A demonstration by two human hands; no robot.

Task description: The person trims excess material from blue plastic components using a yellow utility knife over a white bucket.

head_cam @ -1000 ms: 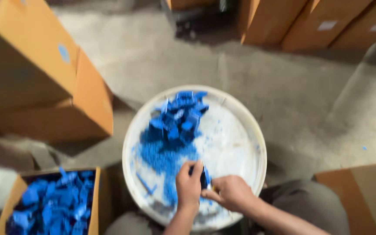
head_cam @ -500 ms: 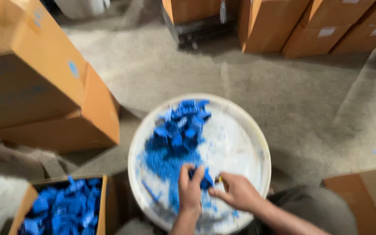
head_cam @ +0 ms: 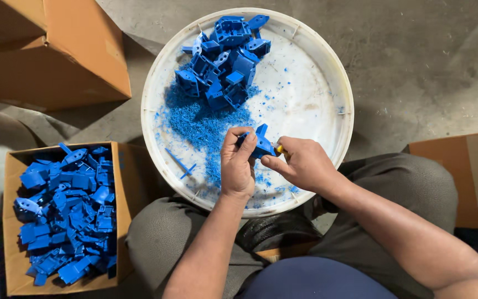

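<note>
My left hand [head_cam: 237, 165] grips a small blue plastic part [head_cam: 261, 143] over the near side of a round white tray [head_cam: 327, 72]. My right hand [head_cam: 301, 164] holds a small tool with a yellow handle [head_cam: 278, 149] against that part. A pile of the same blue parts [head_cam: 222, 58] lies at the tray's far side. Blue shavings [head_cam: 200, 124] are spread between the pile and my hands.
An open cardboard box [head_cam: 10, 166] at lower left holds several blue parts [head_cam: 65, 210]. A larger closed cardboard box [head_cam: 56, 50] stands at upper left. Another box [head_cam: 460, 166] sits at the right edge. The tray rests above my knees on a concrete floor [head_cam: 416, 66].
The camera has tilted down and moved closer, so tray and hands fill more of the view. Both hands have stayed together on the blue part.
</note>
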